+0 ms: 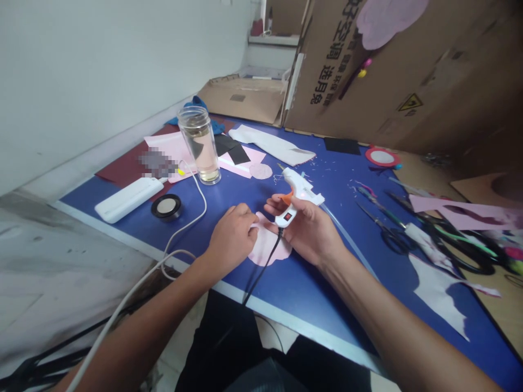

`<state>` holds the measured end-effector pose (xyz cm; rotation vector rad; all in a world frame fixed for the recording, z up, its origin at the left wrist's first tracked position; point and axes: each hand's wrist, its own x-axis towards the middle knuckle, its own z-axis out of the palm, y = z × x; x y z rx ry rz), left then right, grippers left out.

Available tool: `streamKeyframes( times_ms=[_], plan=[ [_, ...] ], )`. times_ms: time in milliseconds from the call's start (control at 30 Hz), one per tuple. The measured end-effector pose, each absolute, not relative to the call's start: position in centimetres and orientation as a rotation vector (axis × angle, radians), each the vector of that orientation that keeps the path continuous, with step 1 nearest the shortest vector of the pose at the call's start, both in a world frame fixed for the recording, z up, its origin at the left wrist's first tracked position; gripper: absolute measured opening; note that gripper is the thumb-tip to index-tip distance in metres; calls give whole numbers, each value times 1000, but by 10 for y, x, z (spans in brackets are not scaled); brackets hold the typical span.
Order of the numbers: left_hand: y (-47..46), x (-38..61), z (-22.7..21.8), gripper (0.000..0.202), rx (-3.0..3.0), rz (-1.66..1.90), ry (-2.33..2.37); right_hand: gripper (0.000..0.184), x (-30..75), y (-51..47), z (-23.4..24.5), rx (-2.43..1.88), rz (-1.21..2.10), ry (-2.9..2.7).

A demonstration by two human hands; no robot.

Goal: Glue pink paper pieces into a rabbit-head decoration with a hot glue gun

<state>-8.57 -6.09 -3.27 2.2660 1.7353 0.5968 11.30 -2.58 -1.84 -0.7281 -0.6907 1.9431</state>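
Observation:
My right hand is wrapped round the handle of a white hot glue gun. The gun has an orange trigger, a red switch, and a nozzle aimed up and to the left. From its handle a black cord runs down over a pink paper cutout with a rounded, wavy edge. Left of the gun, the curled fingers of my left hand close on the upper left edge of that cutout, which lies on the blue table. Its upper part is partly hidden by my hands.
A glass jar of liquid, a white power strip and a round black lid stand to the left. Scissors, tape roll and paper scraps lie right. A cardboard box rises behind.

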Motion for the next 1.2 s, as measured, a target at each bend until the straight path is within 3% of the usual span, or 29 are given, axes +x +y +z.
streamKeyframes(
  times_ms=[433, 767, 1200],
  plan=[
    [-67, -86, -36, 20, 2350, 605, 1775, 21, 117, -24, -16, -751, 1932, -735],
    [-71, -84, -34, 29, 2557, 327, 1775, 20, 114, -21, -17, -743, 1952, -720],
    [-70, -83, -33, 23, 2552, 391, 1832, 22, 115, -19, -19, -770, 1978, -687]
  ],
)
